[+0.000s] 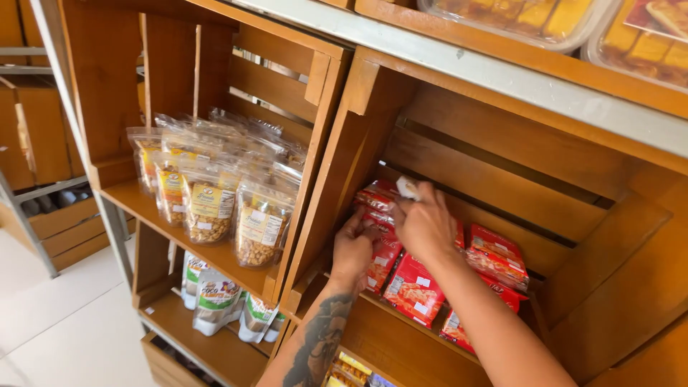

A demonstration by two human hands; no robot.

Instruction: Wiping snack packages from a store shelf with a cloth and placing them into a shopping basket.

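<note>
While both hands work inside the wooden crate shelf (502,179), the left hand (352,251) steadies the red snack packets (412,290) with curled fingers and the right hand (424,226) pinches a small white item (407,188); tidying the row seems under way, calling for careful alignment.

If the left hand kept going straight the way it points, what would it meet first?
The left hand points into the wooden crate and already seems to touch the red snack packets; past them would likely come the slatted back wall, though depth is unclear.
</note>
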